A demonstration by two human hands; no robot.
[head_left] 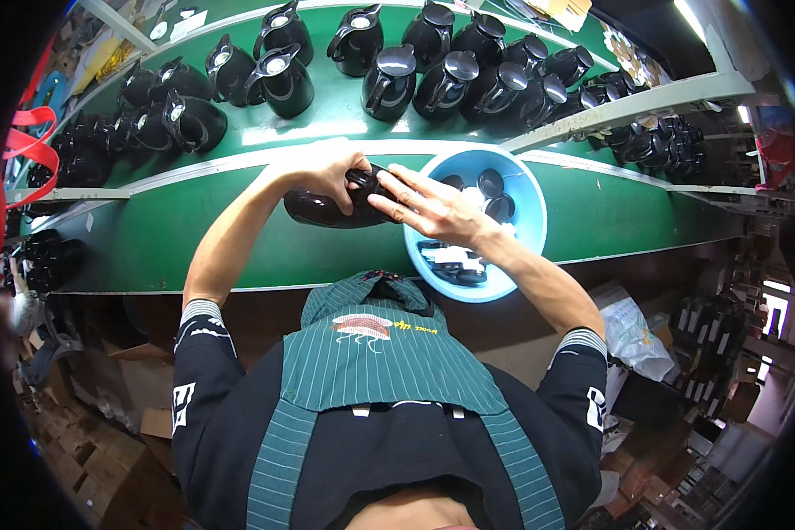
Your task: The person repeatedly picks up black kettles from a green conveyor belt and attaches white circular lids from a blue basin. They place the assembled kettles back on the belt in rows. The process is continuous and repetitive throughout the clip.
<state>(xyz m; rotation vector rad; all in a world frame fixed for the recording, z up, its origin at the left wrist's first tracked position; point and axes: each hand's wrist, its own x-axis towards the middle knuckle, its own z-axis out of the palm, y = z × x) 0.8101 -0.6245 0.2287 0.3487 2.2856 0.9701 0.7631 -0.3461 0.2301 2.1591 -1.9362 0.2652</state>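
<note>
A shiny black jug (320,210) lies tipped on its side over the green bench, its top end turned to the right. My left hand (325,173) is closed around its handle, thumb and fingers wrapped. At the top end, my right hand (437,208) presses its long, slightly spread fingers over the jug; its thumb is hidden. Just beneath my right wrist stands a light blue basin (536,208), which contains black round lids (490,183) and several black and white parts (450,265).
Along the raised green shelf (336,110) behind the bench stand many black jugs, open-topped ones (283,81) to the left and lidded ones (389,81) to the right. A pale metal bar (627,110) slants across at right. Red straps (34,146) hang at far left.
</note>
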